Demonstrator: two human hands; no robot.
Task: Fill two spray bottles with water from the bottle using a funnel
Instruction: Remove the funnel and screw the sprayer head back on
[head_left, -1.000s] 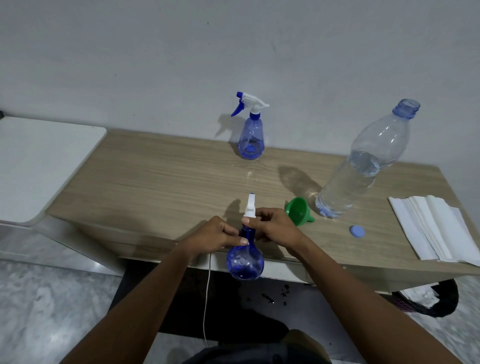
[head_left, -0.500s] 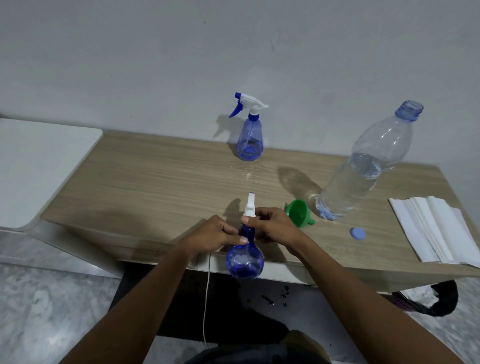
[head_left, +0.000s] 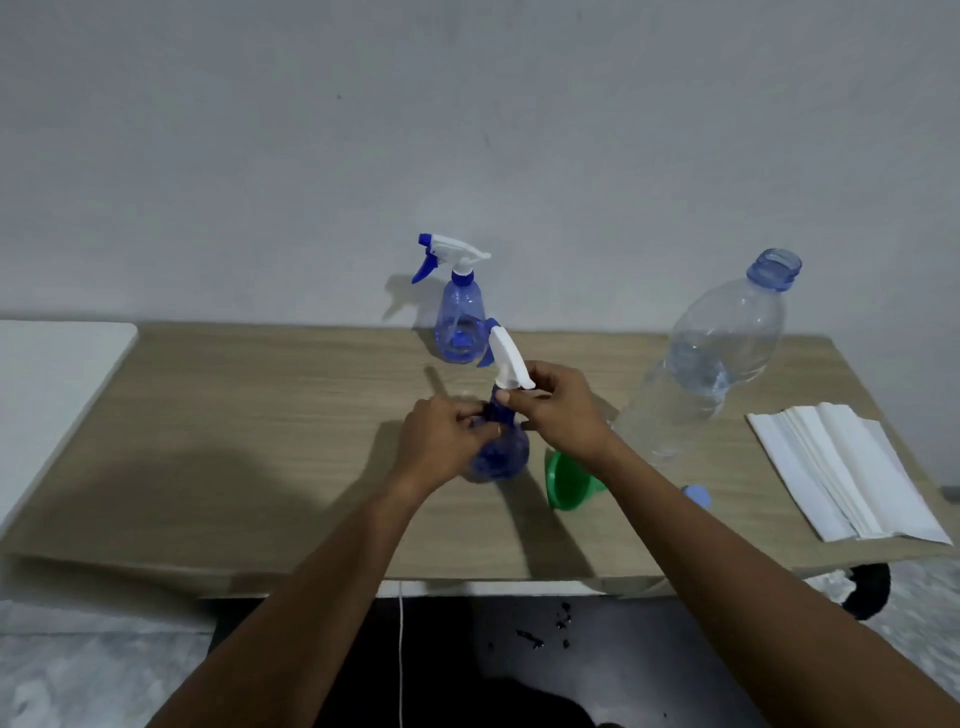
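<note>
A blue spray bottle (head_left: 501, 452) stands on the wooden table (head_left: 249, 415) at mid-table. My left hand (head_left: 441, 441) grips its neck and shoulder. My right hand (head_left: 558, 408) pinches the collar under its white trigger head (head_left: 506, 358). A second blue spray bottle (head_left: 460, 322) with a white and blue head stands at the back by the wall. A green funnel (head_left: 569, 486) lies on its side under my right wrist. A large clear water bottle (head_left: 711, 358), uncapped and partly full, stands to the right.
The bottle's blue cap (head_left: 698, 496) lies on the table near my right forearm. A stack of white paper napkins (head_left: 847, 467) lies at the right end. A white surface (head_left: 52, 379) adjoins the table on the left. A thin white cord (head_left: 401, 649) hangs below the front edge.
The view has tilted down. Both hands have carried the near spray bottle from the table's front edge to mid-table, and its white head now leans to the left.
</note>
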